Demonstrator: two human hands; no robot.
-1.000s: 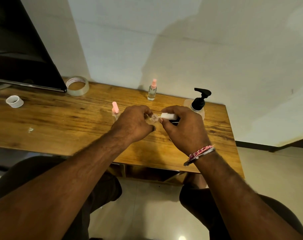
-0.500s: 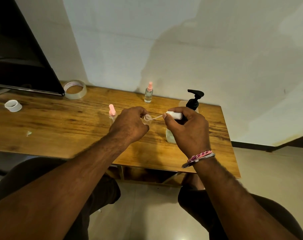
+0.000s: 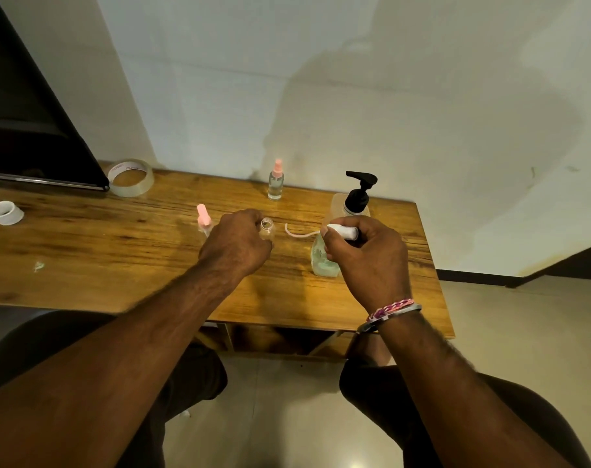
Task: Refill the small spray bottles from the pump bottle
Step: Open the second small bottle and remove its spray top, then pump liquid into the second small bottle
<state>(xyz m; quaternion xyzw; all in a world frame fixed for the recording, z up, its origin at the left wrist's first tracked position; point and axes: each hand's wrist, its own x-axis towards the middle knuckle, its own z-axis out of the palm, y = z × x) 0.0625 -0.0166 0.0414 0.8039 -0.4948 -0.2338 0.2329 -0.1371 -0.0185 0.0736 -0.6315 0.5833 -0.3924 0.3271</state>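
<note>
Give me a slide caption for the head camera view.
Left hand holds small uncapped clear bottle; right hand holds its white sprayer top, tube out.

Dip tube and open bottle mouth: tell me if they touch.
Apart. The head view shows bare table between the dip tube tip and the open bottle in the left hand.

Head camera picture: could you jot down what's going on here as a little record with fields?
Left hand: left hand grips an open small bottle, its cap off
Right hand: right hand holds the removed spray cap, its dip tube clear of the bottle
Refill source: pump bottle standing behind the right hand
Other spray bottles: one by the wall, one beside the left hand, both capped
Surface: wooden table
Extras: tape roll, small white ring
</note>
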